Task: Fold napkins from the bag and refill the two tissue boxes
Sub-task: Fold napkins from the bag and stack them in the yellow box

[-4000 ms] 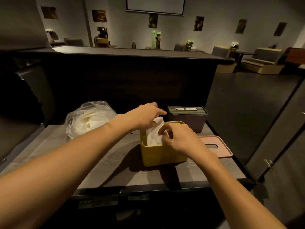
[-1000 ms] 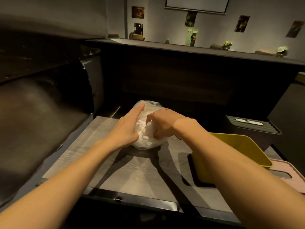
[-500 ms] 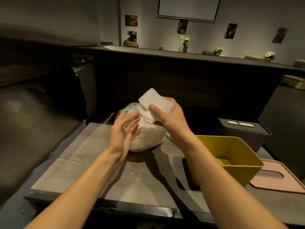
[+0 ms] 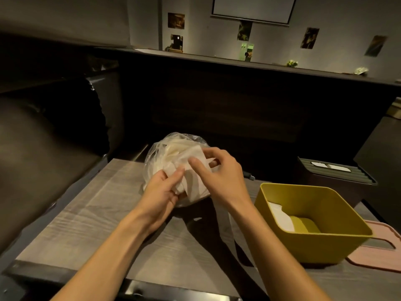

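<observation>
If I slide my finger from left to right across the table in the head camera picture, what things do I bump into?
Plastic bag of napkins, then yellow box, then pink lid. The grey box sits farther back.

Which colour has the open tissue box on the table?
The open tissue box is mustard yellow; the head view shows it clearly.

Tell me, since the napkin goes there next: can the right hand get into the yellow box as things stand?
Probably yes: the yellow box is lidless beside the right hand, nothing between.
</observation>
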A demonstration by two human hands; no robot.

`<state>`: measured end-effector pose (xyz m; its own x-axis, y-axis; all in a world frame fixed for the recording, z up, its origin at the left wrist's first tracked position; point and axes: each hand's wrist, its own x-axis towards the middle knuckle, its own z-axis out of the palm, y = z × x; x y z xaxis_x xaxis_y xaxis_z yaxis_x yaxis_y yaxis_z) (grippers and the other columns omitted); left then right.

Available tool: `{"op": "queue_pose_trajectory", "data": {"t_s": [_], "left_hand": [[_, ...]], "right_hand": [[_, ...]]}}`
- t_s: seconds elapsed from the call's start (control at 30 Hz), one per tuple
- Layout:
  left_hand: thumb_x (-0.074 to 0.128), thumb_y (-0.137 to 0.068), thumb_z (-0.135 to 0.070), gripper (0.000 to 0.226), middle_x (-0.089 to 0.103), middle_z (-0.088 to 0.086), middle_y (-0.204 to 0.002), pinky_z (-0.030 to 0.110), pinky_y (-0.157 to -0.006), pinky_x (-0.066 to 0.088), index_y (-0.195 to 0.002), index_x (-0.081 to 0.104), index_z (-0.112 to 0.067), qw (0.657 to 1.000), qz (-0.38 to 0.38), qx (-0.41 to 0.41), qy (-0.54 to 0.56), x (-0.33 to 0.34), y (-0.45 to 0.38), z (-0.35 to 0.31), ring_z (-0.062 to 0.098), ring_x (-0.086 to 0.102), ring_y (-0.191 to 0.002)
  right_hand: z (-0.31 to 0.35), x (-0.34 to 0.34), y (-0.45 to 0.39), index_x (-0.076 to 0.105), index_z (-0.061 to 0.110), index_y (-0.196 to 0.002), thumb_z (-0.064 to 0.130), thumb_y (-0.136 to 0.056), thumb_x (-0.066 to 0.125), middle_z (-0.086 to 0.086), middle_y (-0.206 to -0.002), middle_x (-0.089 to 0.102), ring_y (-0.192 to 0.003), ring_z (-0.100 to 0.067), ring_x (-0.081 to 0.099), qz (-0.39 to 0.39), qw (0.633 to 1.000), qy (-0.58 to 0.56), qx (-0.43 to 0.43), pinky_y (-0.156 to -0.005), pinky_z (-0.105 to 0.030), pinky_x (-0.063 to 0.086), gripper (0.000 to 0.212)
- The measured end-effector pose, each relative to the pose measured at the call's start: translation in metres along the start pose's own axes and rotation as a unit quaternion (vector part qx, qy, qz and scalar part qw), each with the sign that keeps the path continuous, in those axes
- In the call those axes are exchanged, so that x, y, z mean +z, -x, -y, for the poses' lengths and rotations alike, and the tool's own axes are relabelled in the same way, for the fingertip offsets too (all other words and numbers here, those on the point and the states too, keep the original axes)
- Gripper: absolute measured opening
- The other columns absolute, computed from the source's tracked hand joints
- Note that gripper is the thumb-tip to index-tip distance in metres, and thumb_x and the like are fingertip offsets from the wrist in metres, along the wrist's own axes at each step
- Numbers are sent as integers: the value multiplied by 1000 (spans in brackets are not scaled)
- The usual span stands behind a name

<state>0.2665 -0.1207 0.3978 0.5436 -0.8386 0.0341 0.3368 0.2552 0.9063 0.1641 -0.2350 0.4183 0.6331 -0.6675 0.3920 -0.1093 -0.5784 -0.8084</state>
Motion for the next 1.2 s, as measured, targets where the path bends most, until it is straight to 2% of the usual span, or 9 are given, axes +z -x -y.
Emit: {"op": "queue_pose_trajectory", "data": {"t_s": [0.07, 0.23, 0.37, 0.57, 0.7, 0.77, 0.97, 1.1, 1.2], "left_hand": [[54, -101, -24, 38, 74, 11, -122, 34, -82, 62, -137, 59, -12, 1000, 13, -3, 7, -3, -1, -1, 24, 72, -113], [46, -105, -31, 44, 66, 15, -137, 46, -110, 46, -143, 55, -11, 987, 39, -42, 153, -5, -4, -10, 29, 64, -128], [40, -107, -22, 41, 65, 16, -138, 43, -107, 51, -143, 51, -7, 976, 50, -31, 207, -9, -7, -10, 30, 63, -129], [44, -103, 2, 45, 72, 3, -129, 39, -98, 57, -140, 52, -21, 998, 7, 17, 60, -4, -8, -1, 20, 68, -121], [51, -101, 1, 42, 75, -2, -120, 30, -78, 63, -134, 56, -25, 996, -35, 55, -58, -2, -9, 8, 17, 73, -109], [48, -102, 4, 37, 79, -2, -106, 29, -70, 63, -123, 60, -23, 995, -26, 56, -79, 1, -6, 8, 16, 76, -97], [37, -90, -7, 53, 65, 19, -137, 47, -105, 53, -139, 57, -4, 993, 72, 3, 96, -2, 2, -2, 35, 60, -130], [44, -99, -8, 41, 69, 12, -133, 43, -101, 55, -137, 59, -11, 997, 44, 33, 54, 2, 4, -4, 27, 66, -124], [41, -105, -11, 34, 72, 8, -128, 40, -94, 59, -134, 59, -14, 996, 9, 72, 50, 3, -2, -8, 24, 69, -119]], "right_hand": [[-1, 0, -5, 72, 28, -112, 37, -96, 72, 14, -107, 69, -98, 4, 62, 4, 999, -25, -29, -75, -13, 52, 18], [-9, 13, 0, 77, 18, -101, 21, -102, 65, 13, -85, 70, -83, -8, 67, -127, 983, -113, -66, -67, -17, 48, 12], [-12, 13, 6, 72, 16, -107, 18, -105, 58, 10, -94, 70, -92, -12, 68, -208, 961, -166, -77, -72, -19, 54, 14], [-10, 2, 6, 68, 9, -113, 19, -106, 57, 7, -96, 70, -92, -9, 69, -283, 933, -212, -70, -71, -21, 55, 17], [0, 1, 10, 65, 17, -111, 21, -99, 66, 3, -100, 72, -96, -14, 71, -212, 937, -259, -101, -77, -25, 57, 12], [-1, 8, 12, 67, 16, -105, 22, -98, 71, 5, -97, 70, -92, -15, 69, -148, 960, -206, -117, -76, -26, 55, 10], [-20, 30, 6, 64, 30, -98, 36, -94, 75, 15, -105, 53, -102, -3, 51, -141, 982, 32, -119, -82, -18, 44, 14], [-17, 27, 11, 59, 25, -130, 38, -97, 71, 9, -125, 52, -113, 1, 51, -116, 988, -13, -104, -89, -8, 43, 37], [-13, 19, 14, 39, 39, -149, 45, -93, 74, 13, -135, 52, -121, 0, 53, -59, 995, -63, -43, -95, -17, 50, 66]]}}
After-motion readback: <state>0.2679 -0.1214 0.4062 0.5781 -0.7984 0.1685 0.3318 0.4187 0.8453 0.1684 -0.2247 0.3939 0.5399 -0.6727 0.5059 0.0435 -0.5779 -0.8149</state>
